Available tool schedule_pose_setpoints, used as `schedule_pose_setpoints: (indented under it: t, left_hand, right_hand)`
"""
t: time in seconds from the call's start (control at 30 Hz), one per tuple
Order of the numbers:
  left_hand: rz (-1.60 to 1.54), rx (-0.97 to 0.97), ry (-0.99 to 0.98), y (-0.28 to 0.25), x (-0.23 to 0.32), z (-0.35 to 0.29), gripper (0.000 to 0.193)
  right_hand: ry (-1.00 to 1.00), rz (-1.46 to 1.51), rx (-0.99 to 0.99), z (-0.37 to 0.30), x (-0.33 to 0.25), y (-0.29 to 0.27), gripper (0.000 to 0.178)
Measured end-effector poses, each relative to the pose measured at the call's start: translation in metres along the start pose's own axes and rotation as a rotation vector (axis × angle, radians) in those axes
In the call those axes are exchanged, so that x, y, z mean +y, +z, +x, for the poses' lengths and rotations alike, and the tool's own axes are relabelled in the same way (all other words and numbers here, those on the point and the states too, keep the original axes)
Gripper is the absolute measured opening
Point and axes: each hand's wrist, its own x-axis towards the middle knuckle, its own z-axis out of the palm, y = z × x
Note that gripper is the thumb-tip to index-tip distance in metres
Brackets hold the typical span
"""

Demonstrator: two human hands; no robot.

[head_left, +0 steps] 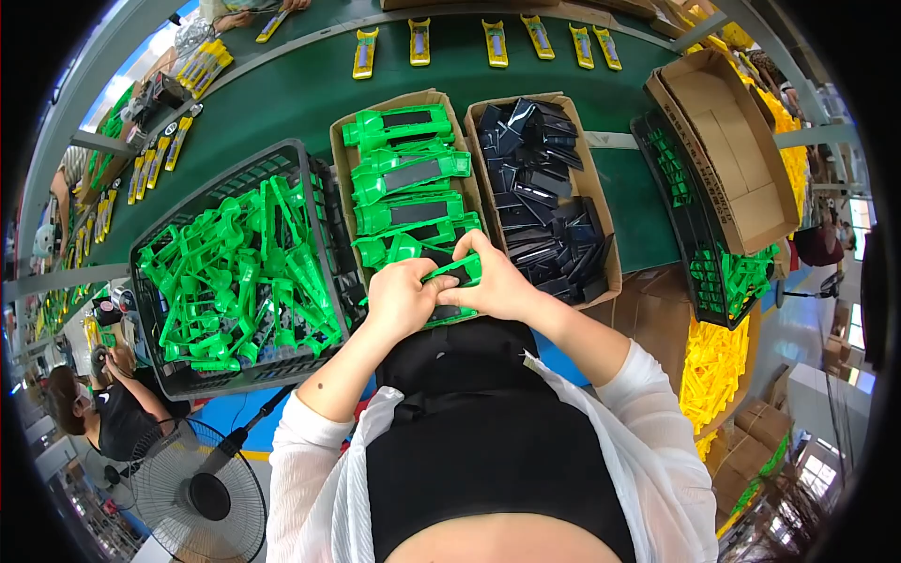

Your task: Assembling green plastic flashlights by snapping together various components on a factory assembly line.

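Note:
Both my hands meet over the near end of a cardboard box (472, 197) of green plastic housings. Between them is a green plastic housing (466, 269) with a dark inset. My left hand (402, 298) closes on its left end, thumb against the part. From the right, my right hand (499, 281) grips it with bent fingers and thumb. Behind the hands, green housings with black panels (405, 174) lie in rows in the box. To the right, a second cardboard box (601, 192) holds loose black plastic plates (535, 183).
Left of me stands a black crate (305, 178) of loose green housings (239, 281). Yellow-framed parts (419, 42) lie on the green work surface (310, 98). An empty carton (727, 155) tops a crate at right. A fan (202, 493) and another person (122, 403) are at lower left.

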Motion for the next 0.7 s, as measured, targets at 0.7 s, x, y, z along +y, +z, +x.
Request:
schedule_pose_setpoints:
  t: [0.7]
  left_hand:
    - [0.356, 0.128, 0.165, -0.056, -0.096, 0.242, 0.055]
  right_hand:
    - [-0.002, -0.649, 0.560, 0.002, 0.134, -0.070, 0.017]
